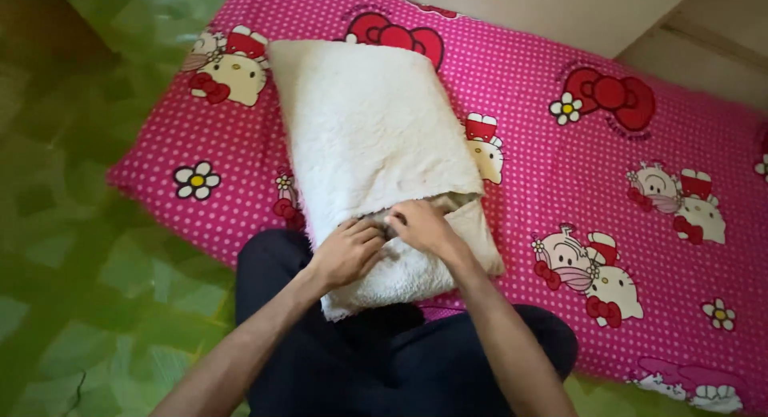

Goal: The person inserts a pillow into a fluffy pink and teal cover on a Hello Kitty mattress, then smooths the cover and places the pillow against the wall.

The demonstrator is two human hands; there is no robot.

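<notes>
We see the left hand with its fingers curled in tightly, almost a fist, pinching the fluffy fabric of the white pillow at the near end; the right hand is just beside it, fingers bent and narrow, gripping the same fabric at the edge of the opening; the two hands nearly touch each other. Whether something small is held inside the fingers, we cannot tell.

The pillow is cream-white with a woolly, fleece-like surface; it lies lengthwise on the mattress, the far end pointing away from the person and the near end resting on the person's lap — over the dark trousers. At the near end the cover is open, and a flap folds to the right side. The mattress has a pink dotted sheet with cartoon cat figures, red bows and small flowers; it lies on the green patterned floor.
</notes>
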